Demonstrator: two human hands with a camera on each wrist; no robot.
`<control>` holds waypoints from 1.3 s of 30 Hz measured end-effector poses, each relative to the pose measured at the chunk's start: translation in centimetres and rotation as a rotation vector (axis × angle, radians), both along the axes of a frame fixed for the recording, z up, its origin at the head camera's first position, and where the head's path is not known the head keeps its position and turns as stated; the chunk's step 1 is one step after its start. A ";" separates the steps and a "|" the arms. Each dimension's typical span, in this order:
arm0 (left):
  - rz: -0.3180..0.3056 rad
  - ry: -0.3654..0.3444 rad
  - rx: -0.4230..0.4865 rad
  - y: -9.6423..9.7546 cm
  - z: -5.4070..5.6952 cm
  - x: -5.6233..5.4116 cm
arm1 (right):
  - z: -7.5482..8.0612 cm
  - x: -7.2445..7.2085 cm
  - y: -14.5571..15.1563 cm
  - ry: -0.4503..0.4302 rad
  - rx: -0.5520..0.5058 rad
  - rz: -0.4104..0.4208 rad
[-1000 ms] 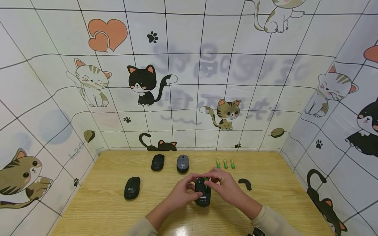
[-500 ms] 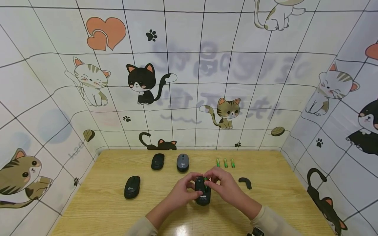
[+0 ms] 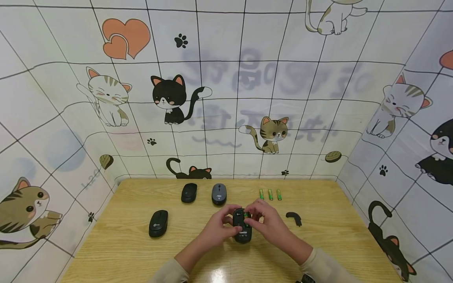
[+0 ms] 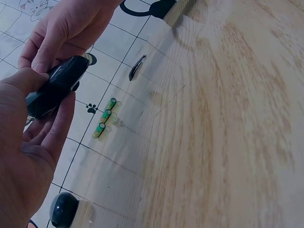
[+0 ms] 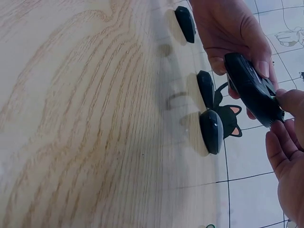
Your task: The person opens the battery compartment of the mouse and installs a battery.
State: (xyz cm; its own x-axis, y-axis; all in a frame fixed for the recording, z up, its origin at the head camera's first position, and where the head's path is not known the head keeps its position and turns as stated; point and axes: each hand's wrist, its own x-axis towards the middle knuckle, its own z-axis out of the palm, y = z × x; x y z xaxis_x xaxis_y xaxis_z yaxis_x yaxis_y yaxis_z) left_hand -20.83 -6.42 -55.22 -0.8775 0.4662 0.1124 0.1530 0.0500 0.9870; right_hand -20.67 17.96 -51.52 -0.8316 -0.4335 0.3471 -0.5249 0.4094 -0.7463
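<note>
In the head view my left hand (image 3: pixel 220 228) grips a black computer mouse (image 3: pixel 243 235), underside up, its battery compartment uncovered. The left thumb lies across the mouse's underside. A green battery (image 3: pixel 246 215) shows in the compartment, with my right hand's (image 3: pixel 270 224) thumb and index finger pinching at it. Both hands hold the mouse above the table, as the left wrist view of the mouse (image 4: pixel 59 85) shows. In the right wrist view the right thumb touches the compartment side of the mouse (image 5: pixel 251 92), other fingertips at its end. The battery is mostly hidden there.
A curved black cover (image 3: pixel 294 218) lies right of the hands on the wooden table (image 3: pixel 124 259). Three green batteries (image 3: pixel 270 195) stand in a row behind. A grey mouse (image 3: pixel 219 194) and two black mice, one back (image 3: pixel 189 193) and one left (image 3: pixel 158 224), rest on the table.
The held mouse has shifted slightly away from the body, and the left hand has moved with it. The right fingers remain at the battery, which shows slightly farther up in the view.
</note>
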 end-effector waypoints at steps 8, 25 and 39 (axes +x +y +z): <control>0.003 0.011 0.011 0.0 -0.2 -0.1 | -0.3 0.0 -0.1 0.041 -0.003 -0.005; 0.039 0.013 0.022 -0.4 -0.3 -0.2 | -0.2 0.2 -0.5 0.103 0.016 0.003; 0.036 0.000 0.034 -0.2 0.1 -0.2 | -0.1 0.2 -0.5 0.144 0.034 -0.010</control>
